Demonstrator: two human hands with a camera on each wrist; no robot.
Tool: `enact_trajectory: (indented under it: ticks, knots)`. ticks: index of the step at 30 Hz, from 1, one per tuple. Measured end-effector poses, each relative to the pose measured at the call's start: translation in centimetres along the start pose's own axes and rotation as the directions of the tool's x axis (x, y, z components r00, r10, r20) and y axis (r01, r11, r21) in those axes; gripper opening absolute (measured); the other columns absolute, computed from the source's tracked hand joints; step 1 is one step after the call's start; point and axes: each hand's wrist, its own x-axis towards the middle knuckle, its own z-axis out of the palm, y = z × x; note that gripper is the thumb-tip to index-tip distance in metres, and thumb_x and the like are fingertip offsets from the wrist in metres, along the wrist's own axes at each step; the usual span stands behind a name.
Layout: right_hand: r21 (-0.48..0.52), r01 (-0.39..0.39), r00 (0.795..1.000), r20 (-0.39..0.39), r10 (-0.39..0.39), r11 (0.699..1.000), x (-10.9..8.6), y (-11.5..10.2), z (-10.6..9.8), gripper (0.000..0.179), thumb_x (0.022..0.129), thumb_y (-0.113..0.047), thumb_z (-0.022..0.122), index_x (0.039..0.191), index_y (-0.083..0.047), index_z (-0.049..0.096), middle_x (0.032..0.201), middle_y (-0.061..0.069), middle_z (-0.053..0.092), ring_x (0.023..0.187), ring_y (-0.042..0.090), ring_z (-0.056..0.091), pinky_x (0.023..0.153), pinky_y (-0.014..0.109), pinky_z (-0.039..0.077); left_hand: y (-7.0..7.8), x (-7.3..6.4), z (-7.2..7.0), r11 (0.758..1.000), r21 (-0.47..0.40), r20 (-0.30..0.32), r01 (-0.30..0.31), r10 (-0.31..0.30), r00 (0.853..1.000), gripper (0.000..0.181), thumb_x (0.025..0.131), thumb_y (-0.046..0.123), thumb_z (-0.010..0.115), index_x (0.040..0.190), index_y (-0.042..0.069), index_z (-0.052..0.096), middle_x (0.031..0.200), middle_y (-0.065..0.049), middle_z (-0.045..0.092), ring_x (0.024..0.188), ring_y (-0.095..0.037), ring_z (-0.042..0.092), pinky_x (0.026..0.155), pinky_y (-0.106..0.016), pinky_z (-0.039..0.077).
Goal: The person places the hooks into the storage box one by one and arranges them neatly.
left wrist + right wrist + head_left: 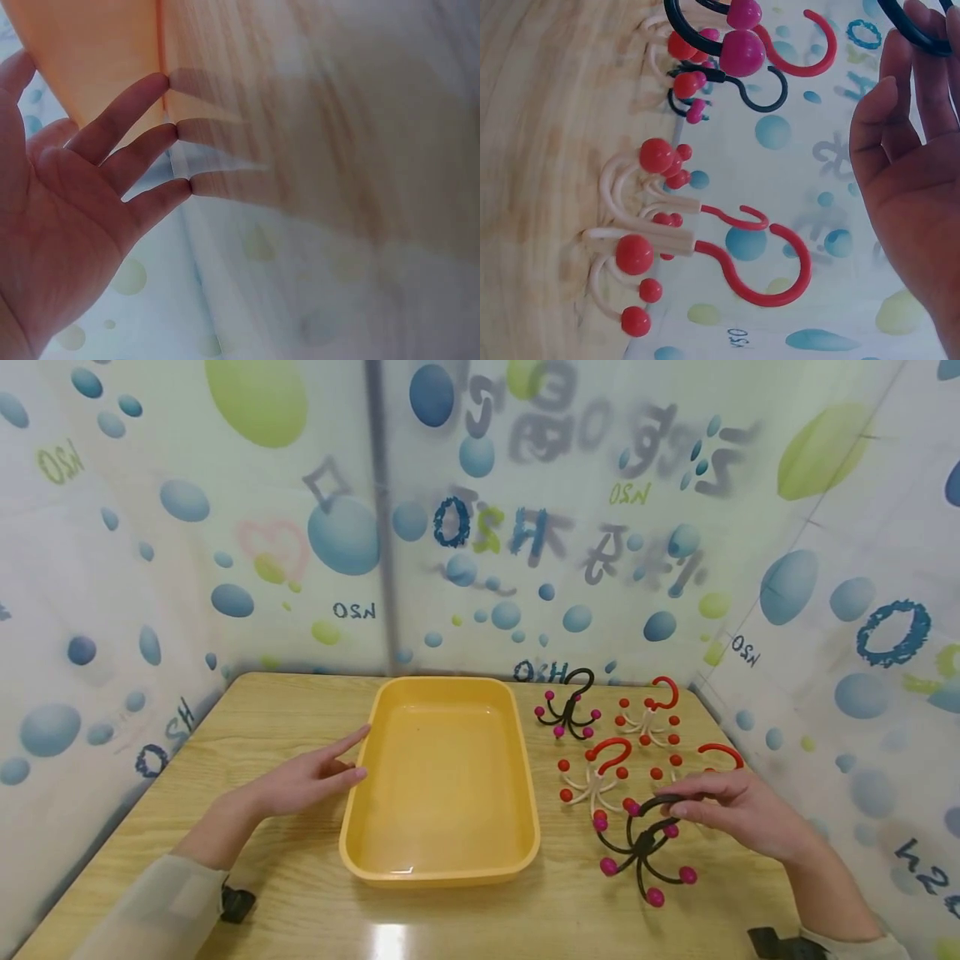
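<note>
Head view: right hand hides much of the rightmost red-hooked hanger; grey backdrop writing blurred. Right wrist view: black hanger cut off by top edge. Left wrist view: yellow tray likewise cut.

Printed curtains around a wood-grain table
Blue and green spots (plus mirrored "H2O" lettering) dot the curtains.

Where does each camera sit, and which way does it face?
Head: worn there, facing forward and down; yellow tray, left hand and right hand show.
Left wrist: worn there, facing the left hand and tray.
Right wrist: worn there, facing red-hooked hangers and curtain; right hand shows.
Head and right wrist share the black hanger.
</note>
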Motion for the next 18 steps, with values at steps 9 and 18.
enact_trajectory:
  ticks: [9,18]
  knots:
    - [-0.159,-0.015,0.996,-0.094,0.000,0.987,1.5,-2.6,1.0,0.031,0.100,0.005,0.073,0.123,-0.014,0.084,0.092,-0.011,0.078,0.050,0.015,0.049,0.043,0.027,0.042,0.0,0.0,0.0,1.000,0.005,-0.003,-0.001,0.002,1.000,0.083,0.112,0.052,0.059,0.178,0.027,0.016,0.151,-0.023,0.067,0.139,-0.039,0.067,0.120,-0.067,0.047]
    - [-0.137,-0.029,0.995,-0.095,0.016,0.990,4.4,-5.0,2.0,0.025,0.103,-0.002,0.073,0.121,-0.015,0.085,0.082,-0.009,0.072,0.046,0.013,0.042,0.041,0.027,0.040,0.0,0.0,0.0,1.000,0.013,-0.004,0.006,-0.006,1.000,0.083,0.112,0.053,0.059,0.178,0.028,0.016,0.152,-0.023,0.066,0.139,-0.039,0.067,0.120,-0.067,0.047]
